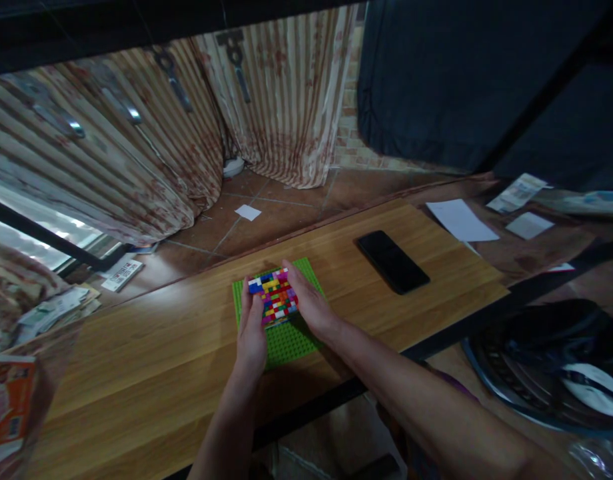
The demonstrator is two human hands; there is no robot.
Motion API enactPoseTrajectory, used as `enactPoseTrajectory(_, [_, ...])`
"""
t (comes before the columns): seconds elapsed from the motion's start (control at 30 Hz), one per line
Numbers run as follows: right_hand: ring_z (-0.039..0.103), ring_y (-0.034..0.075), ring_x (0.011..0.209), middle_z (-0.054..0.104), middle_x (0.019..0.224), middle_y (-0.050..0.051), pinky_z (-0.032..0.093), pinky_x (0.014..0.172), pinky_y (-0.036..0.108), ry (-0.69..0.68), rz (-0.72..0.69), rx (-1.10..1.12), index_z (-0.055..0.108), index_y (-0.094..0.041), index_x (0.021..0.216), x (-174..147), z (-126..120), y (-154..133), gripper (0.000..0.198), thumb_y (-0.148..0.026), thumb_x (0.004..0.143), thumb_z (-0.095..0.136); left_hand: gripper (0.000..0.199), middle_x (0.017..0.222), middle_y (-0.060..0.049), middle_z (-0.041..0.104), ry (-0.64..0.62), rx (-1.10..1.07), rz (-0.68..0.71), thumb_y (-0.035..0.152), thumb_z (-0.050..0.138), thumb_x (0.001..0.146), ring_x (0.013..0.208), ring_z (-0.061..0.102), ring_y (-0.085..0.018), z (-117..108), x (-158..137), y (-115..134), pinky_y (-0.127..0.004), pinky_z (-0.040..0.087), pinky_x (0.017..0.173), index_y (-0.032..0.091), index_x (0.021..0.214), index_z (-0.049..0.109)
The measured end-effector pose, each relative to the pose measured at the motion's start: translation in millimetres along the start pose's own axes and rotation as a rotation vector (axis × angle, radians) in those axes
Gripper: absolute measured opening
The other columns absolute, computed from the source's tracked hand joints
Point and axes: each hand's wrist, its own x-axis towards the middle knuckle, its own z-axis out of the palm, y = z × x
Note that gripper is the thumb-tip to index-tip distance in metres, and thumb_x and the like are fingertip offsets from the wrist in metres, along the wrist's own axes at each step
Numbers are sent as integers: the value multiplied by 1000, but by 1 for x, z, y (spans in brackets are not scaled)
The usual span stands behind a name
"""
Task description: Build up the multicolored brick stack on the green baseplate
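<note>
Between my two hands is a block of many-coloured toy building bricks [279, 297], with red, yellow, white, blue, pink and green pieces packed together. My left hand [251, 327] grips its left side, the thumb lying along the near left edge. On the opposite side, my right hand [307, 300] presses against the block, fingers reaching toward its far right corner. Beneath the bricks lies a green studded baseplate [291, 343] on the wooden table. Whether the block touches the plate or is held just above it, I cannot tell.
A black smartphone [393, 261] lies on the wooden table [161, 360] to the right. Beyond are white paper sheets [461, 220]. An orange box [7, 407] stands at the far left, near stacked papers [56, 313]. Striped curtains [281, 107] hang behind.
</note>
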Motion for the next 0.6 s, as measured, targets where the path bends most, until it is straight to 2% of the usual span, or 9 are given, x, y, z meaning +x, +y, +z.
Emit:
enactPoseTrajectory(0.1, [42,22,131,47,141,2,27,114,41,-64,12,16,46,-24,135,1,-5,2,60,-30,77,61,74,148,0,39,48,-87,-54,33,58,81,131,43,-21,2,-3,5,-35,38,107,34,146,23])
enactPoseTrajectory(0.2, [49,23,124,54,134,1,33,110,42,-162,46,63,44,-25,136,2,-15,-1,75,-14,64,62,83,148,0,38,16,-131,-47,21,63,72,130,43,-21,2,-5,12,-35,36,108,32,145,26])
enactPoseTrajectory(0.33, [56,23,116,59,127,1,39,105,42,-296,80,89,45,-25,135,3,-26,-10,80,-8,58,60,84,148,-3,39,-12,-161,-57,14,62,67,131,41,-22,-1,-6,20,-36,35,108,29,143,31])
enactPoseTrajectory(0.6, [59,23,109,59,125,5,43,100,41,-353,106,8,31,-23,143,0,-27,-17,94,-7,57,65,84,139,-5,48,-56,-102,-12,15,63,67,120,52,-22,1,-6,24,-34,44,99,28,143,29])
